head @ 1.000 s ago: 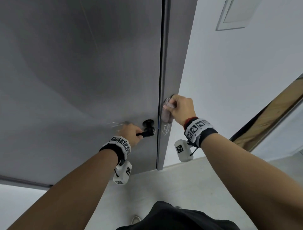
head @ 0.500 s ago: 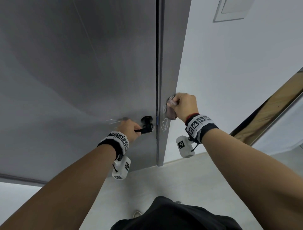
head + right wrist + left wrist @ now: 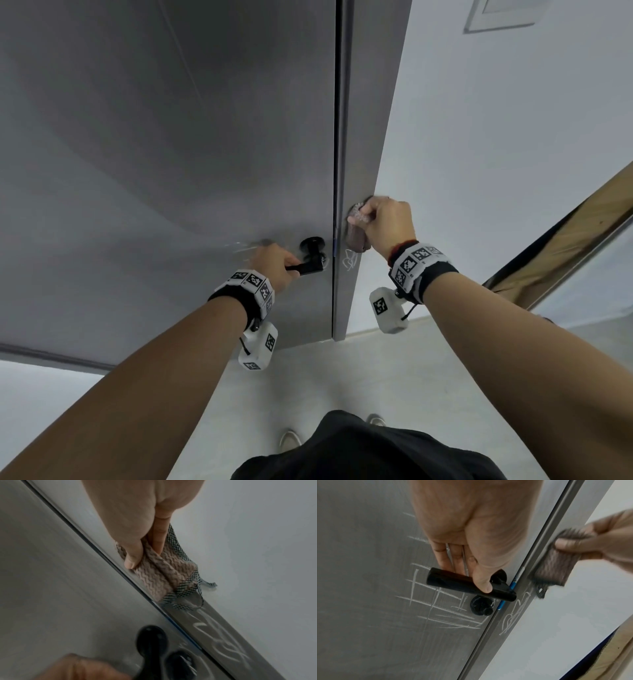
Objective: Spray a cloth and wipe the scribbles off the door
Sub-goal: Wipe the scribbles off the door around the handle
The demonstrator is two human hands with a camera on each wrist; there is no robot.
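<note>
A grey door (image 3: 171, 154) fills the left of the head view. My left hand (image 3: 272, 263) grips its black lever handle (image 3: 308, 268) (image 3: 467, 585). White chalk scribbles (image 3: 436, 601) cover the door face around and below the handle. My right hand (image 3: 385, 222) holds a folded pinkish-brown cloth (image 3: 356, 229) (image 3: 164, 574) with a checked edge, pressed against the grey door frame strip (image 3: 363, 137). More white scribbles (image 3: 349, 262) (image 3: 228, 653) sit on the strip just below the cloth.
A white wall (image 3: 496, 154) lies right of the frame strip, with a pale panel (image 3: 503, 13) high up. A wooden-edged slanted panel (image 3: 565, 257) stands at the right. Pale floor (image 3: 325, 377) and my shoes (image 3: 289, 438) are below.
My right hand has slid the cloth up the frame strip, uncovering scribbles below it. The left hand has stayed on the lever handle.
</note>
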